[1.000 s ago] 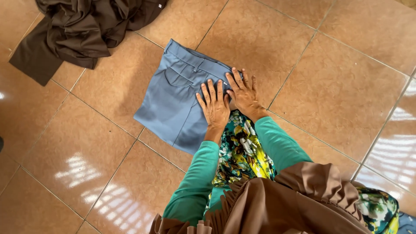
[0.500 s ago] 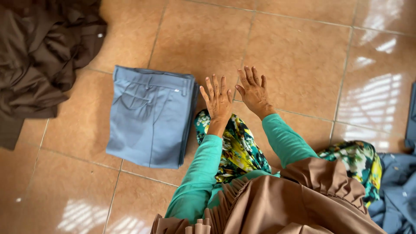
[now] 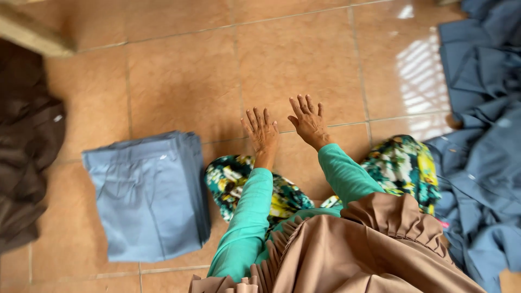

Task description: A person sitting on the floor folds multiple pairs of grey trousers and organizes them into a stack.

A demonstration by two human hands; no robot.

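both hands (image 3: 285, 127) spread wide, empty, above the floor (image 3: 179, 70); reach right, lifting one garment cleanly from the blue pile (image 3: 483, 135).

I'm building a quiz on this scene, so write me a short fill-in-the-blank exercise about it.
1. Both hands, the left hand and the right hand, are open and hold ____.
2. The folded trousers are light ____ in colour.
3. The folded trousers lie on the ____ hand's side.
4. The floor is covered in orange-brown ____.

Missing words: nothing; blue; left; tiles
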